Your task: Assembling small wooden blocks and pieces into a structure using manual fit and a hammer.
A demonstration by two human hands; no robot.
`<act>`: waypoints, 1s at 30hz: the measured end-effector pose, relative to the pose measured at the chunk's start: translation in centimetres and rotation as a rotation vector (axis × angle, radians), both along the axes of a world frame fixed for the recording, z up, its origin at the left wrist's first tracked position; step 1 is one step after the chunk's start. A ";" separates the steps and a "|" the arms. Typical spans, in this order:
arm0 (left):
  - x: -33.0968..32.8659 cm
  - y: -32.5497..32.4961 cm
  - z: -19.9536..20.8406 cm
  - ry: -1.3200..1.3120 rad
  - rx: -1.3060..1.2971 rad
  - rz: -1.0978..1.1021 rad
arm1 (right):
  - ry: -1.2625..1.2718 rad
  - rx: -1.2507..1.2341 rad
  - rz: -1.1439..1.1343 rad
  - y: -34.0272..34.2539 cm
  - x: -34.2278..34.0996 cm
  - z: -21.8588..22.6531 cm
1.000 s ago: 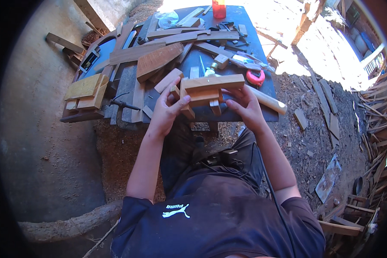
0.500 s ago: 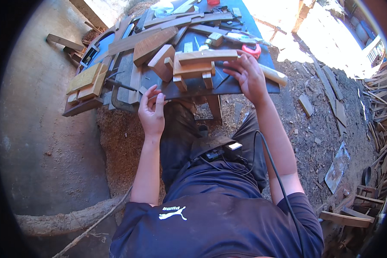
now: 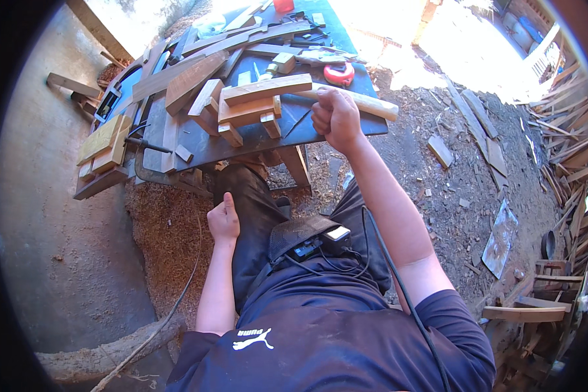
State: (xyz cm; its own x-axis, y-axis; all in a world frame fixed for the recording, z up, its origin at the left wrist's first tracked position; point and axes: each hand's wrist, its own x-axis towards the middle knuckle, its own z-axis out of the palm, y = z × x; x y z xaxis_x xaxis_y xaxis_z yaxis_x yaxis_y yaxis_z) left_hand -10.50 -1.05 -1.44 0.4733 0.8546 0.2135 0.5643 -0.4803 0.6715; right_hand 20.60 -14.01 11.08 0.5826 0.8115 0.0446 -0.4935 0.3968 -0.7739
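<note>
My right hand [image 3: 337,121] is closed in a fist at the near right edge of the blue-topped table. It overlaps a thick round wooden handle [image 3: 375,105], and I cannot make out what its fingers hold, if anything. Down beside my thigh, my left hand [image 3: 223,220] is closed with the thumb pointing up; the inside of its grip is hidden. Left of my right hand, a small assembly of wooden blocks [image 3: 247,112] stands on the table, with a longer wood piece [image 3: 268,89] lying across its top. Another thick wooden block [image 3: 206,106] leans beside it.
Loose boards [image 3: 196,81] and a red tape measure [image 3: 338,74] cover the table [image 3: 294,130]. At its left edge a metal clamp [image 3: 147,145] sits by stacked wood blocks [image 3: 104,145]. A cable [image 3: 405,287] runs past my right arm. Wood scraps [image 3: 440,151] litter the ground.
My right hand has gone from open fingers to a fist beside the round handle. My left hand has dropped from the table edge toward my thigh and closed. The whole view has shifted slightly.
</note>
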 end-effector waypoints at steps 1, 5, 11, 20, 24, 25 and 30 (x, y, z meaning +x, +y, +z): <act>0.4 0.0 0.3 0.074 -0.001 -0.033 | -0.005 0.001 0.007 -0.1 0.1 0.1; 0.8 0.3 -0.1 0.026 0.032 -0.087 | -0.020 0.006 0.026 -0.6 0.5 -0.3; 0.2 0.7 -1.3 0.072 0.053 -0.080 | 0.034 -0.041 0.058 -0.5 0.4 0.0; -0.8 1.2 -2.6 0.040 0.023 -0.116 | -0.482 -0.184 -0.473 0.6 -0.3 -1.0; -0.7 0.7 -0.8 -0.052 -0.077 -0.158 | -1.069 -0.158 -0.763 1.4 0.2 0.7; -0.7 0.8 -0.7 -0.082 -0.072 -0.152 | -1.298 -0.190 -0.792 1.6 0.7 1.0; -0.1 1.2 -1.2 -0.085 -0.062 -0.151 | -1.419 -0.205 -0.705 2.5 0.7 1.6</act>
State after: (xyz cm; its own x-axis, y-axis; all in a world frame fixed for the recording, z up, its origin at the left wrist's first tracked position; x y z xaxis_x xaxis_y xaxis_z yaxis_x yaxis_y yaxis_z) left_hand -10.55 0.13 -2.68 0.5799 0.7880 0.2069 0.4292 -0.5113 0.7445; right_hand 21.28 -11.47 12.72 0.4101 0.4704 0.7814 0.8685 0.0603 -0.4921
